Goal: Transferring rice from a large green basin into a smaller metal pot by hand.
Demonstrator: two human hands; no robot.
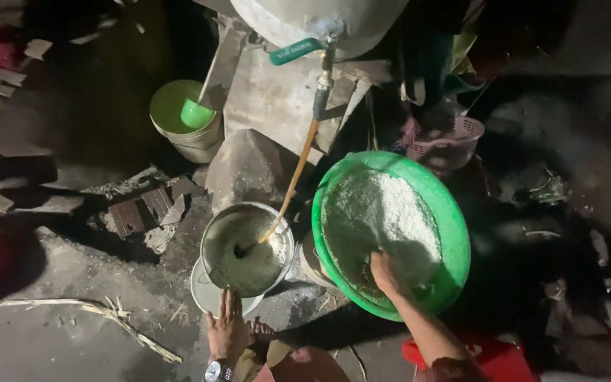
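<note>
Right now the right hand (385, 272) presses, fingers spread, into wet rice (383, 212) in the tilted green basin (461, 233); the left hand (228, 329) rests flat and open by the metal pot (247, 247), which the hose (295, 180) could overfill, or the basin could tip.

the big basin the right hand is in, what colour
Bright green basin, right hand inside; head view.

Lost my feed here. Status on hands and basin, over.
Right hand open, in white grains inside green basin. Left hand flat beside metal pot. Hose feeding pot.
</note>
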